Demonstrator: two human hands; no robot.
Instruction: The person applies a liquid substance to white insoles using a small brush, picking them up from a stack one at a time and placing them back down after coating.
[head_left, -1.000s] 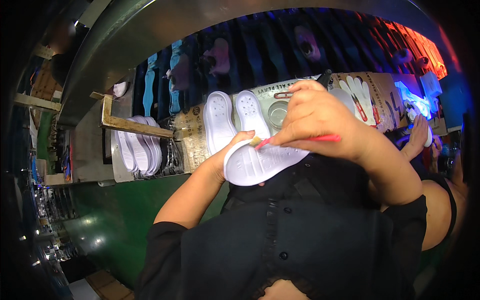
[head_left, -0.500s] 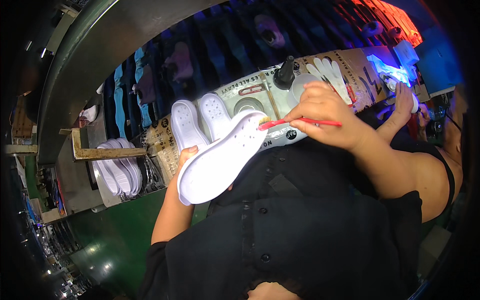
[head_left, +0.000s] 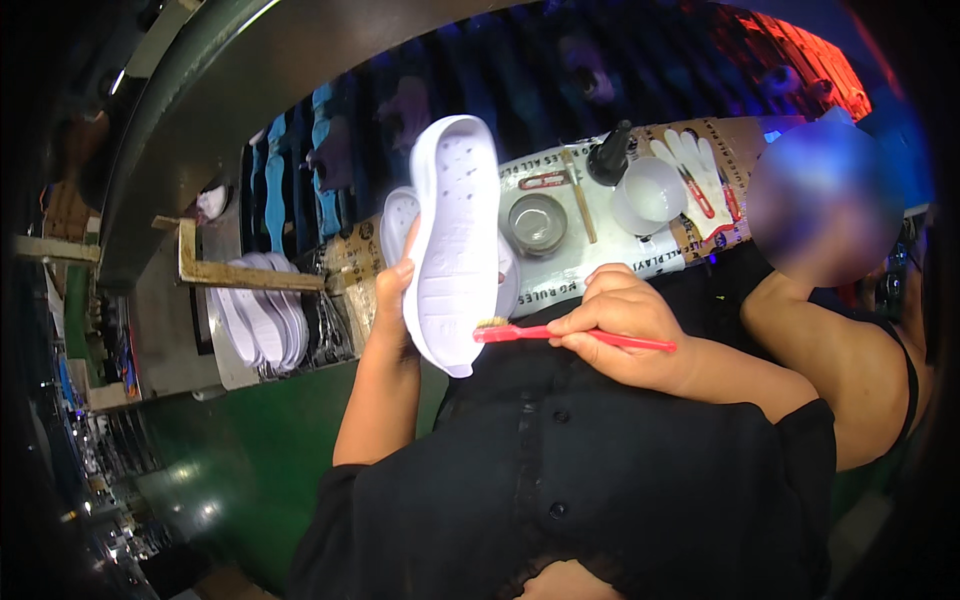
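My left hand [head_left: 394,295] is closed on a white shoe sole [head_left: 456,240], its thumb on the left edge and its other fingers hidden behind. The sole stands nearly upright, inner face toward me, with small holes in its upper part and ridges lower down. Between the fingers of my right hand [head_left: 630,335] is a red toothbrush [head_left: 530,332]. Its bristles meet the right edge of the sole near the lower end. Partly hidden behind the held sole is another white sole [head_left: 398,222].
On the bench are a clear jar [head_left: 537,224], a brush [head_left: 581,200], a white cup [head_left: 648,195], a black bottle [head_left: 610,155], red snips [head_left: 543,180] and white gloves [head_left: 690,165]. A stack of soles [head_left: 262,320] sits left by a metal bracket [head_left: 250,277]. Another person [head_left: 840,360] is at right.
The sole has turned upright and moved up. The toothbrush has gone from its far holed end to the lower end, as my right hand came down nearer to me.
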